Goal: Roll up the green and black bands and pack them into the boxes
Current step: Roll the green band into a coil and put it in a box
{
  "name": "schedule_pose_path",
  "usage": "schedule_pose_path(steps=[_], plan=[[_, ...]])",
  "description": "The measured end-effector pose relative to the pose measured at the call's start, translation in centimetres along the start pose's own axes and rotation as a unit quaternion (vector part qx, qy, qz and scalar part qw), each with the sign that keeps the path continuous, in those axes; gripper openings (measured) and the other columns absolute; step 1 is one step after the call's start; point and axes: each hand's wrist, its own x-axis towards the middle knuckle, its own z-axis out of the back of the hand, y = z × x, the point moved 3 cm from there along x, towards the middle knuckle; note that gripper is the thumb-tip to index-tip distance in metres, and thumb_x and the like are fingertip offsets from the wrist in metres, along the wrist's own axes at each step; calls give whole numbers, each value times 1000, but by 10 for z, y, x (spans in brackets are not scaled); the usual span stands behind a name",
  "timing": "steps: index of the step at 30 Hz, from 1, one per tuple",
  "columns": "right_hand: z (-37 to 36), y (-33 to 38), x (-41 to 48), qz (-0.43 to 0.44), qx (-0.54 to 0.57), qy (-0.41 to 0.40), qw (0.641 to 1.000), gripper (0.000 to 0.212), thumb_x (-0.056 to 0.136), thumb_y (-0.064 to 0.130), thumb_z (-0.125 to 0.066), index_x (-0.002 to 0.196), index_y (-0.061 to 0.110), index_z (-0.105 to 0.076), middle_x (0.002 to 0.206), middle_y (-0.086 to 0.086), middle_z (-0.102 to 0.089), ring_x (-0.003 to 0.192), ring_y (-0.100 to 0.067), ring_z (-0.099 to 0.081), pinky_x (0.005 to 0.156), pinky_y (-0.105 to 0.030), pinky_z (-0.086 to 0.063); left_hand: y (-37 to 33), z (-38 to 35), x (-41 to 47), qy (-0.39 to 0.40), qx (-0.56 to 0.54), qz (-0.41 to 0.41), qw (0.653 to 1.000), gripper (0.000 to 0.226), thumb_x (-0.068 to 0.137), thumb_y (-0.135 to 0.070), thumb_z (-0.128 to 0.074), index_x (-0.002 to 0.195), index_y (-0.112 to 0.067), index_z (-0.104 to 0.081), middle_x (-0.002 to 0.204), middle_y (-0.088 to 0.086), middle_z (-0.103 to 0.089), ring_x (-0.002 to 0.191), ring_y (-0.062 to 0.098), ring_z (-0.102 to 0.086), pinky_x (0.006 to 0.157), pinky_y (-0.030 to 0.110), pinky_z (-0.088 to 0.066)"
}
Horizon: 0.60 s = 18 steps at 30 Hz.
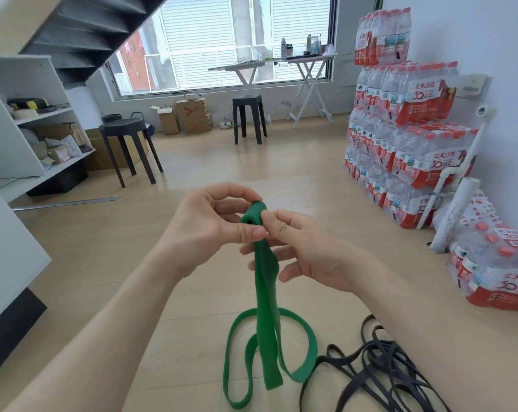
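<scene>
A green band (266, 328) hangs from my hands down to the wooden floor, where its loops lie loose. Its top end is wound into a small tight roll (253, 215). My left hand (210, 230) pinches the roll between thumb and curled fingers. My right hand (305, 248) holds the roll from the right side, its thumb pressed on it. Several black bands (379, 373) lie tangled on the floor at the lower right, just right of the green loops. No packing box for the bands shows in the head view.
Stacked packs of water bottles (406, 150) line the right wall, with more packs (498, 272) nearer me. Two black stools (127, 135) (248, 114) stand mid-room. A white shelf unit (34, 120) is at left, cardboard boxes (189, 114) under the window.
</scene>
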Motion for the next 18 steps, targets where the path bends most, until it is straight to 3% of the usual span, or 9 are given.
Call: schedule_pose_path(steps=[2,6,10,12,15,18], plan=[[-4,1,0,18,-14,-29,999,57,74,55,-61,110,11,-57,95,-7,-72,89,-24,-70,59,-29,-54,0,5,1,-29,0,1,1000,44,50,-9,-80,92,-12,-69,85,11,-74,79,40,-67,73,39,-58],[2,0,3,77,-153,-107,979,54,65,46,-83,108,21,-63,94,-1,-72,84,-13,-68,75,-30,-56,6,18,2,-69,28,19,997,42,53,-4,-82,91,-13,-70,84,8,-73,75,33,-67,74,37,-58],[-5,-3,1,166,-379,-166,895,40,71,29,-80,107,22,-65,89,7,-66,80,-9,-60,76,-22,-49,9,21,3,-43,190,34,980,43,59,4,-84,94,-20,-72,89,-1,-72,67,17,-69,70,27,-59],[-6,-2,0,188,-407,-186,874,34,73,26,-77,105,23,-67,88,8,-67,78,-8,-59,75,-20,-47,9,16,4,-25,267,26,963,45,59,1,-85,95,-23,-72,85,-6,-72,64,12,-67,67,22,-56],[0,-1,1,152,-345,-183,908,32,70,23,-79,95,30,-61,87,8,-72,76,-7,-65,75,-22,-51,12,10,4,-13,352,27,936,43,62,-7,-86,96,-29,-73,71,-4,-69,60,9,-62,66,23,-54],[6,-2,2,67,-206,-149,965,33,71,19,-81,92,22,-56,85,0,-74,76,-17,-70,74,-33,-56,15,2,4,25,425,11,905,40,69,-11,-82,102,-31,-71,75,-8,-66,63,3,-56,66,21,-49]])
